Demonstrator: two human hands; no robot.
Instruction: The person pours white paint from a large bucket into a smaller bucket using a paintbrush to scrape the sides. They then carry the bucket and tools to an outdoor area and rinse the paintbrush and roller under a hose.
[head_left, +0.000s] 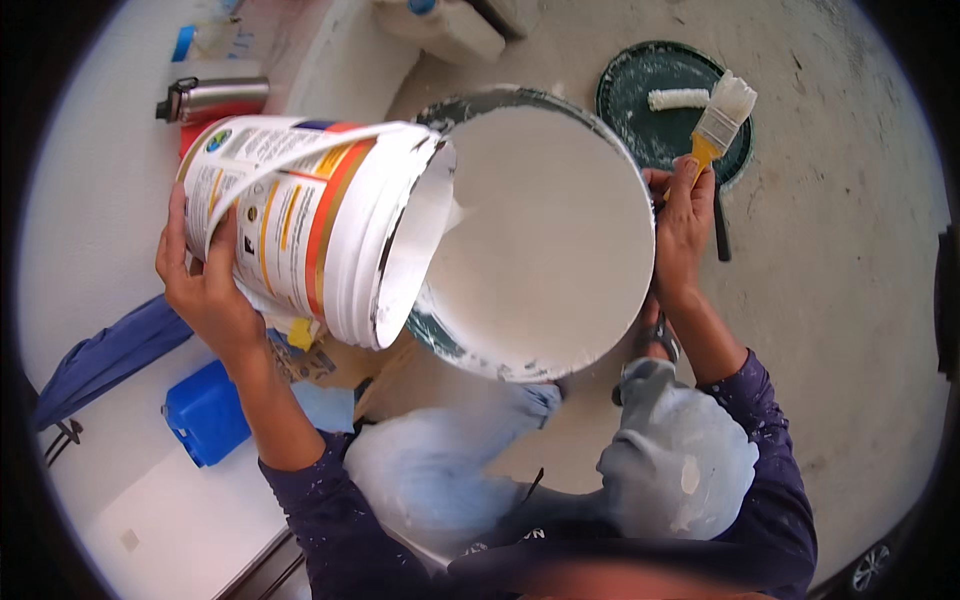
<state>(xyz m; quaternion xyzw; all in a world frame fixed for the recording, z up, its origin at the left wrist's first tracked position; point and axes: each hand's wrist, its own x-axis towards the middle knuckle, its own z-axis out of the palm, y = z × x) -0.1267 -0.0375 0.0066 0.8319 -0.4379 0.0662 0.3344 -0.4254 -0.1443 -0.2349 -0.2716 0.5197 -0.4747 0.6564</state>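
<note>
Beyond our knees (690,440), our left hand (205,270) spreads its fingers round the base end of the white pail (285,220), which lies tipped on its side with its mouth over the left edge of the tub (436,335); whether the lip rests there we cannot tell. We judge the pail stiff plastic, fairly light if nearly drained, slick wherever paint has smeared it, and hard to break. The base and the clean side look like our best holds; the loose handle (300,152) would let it swing. The tub, broad and deep with pale paint (550,240), must be heavy, its rim slippery. At its right side our right hand (685,215) pinches the brush (718,125) by its yellow grip, the loaded bristles upward and soft. Farther off, a roller (678,99) lies on the dark green lid (640,140).
</note>
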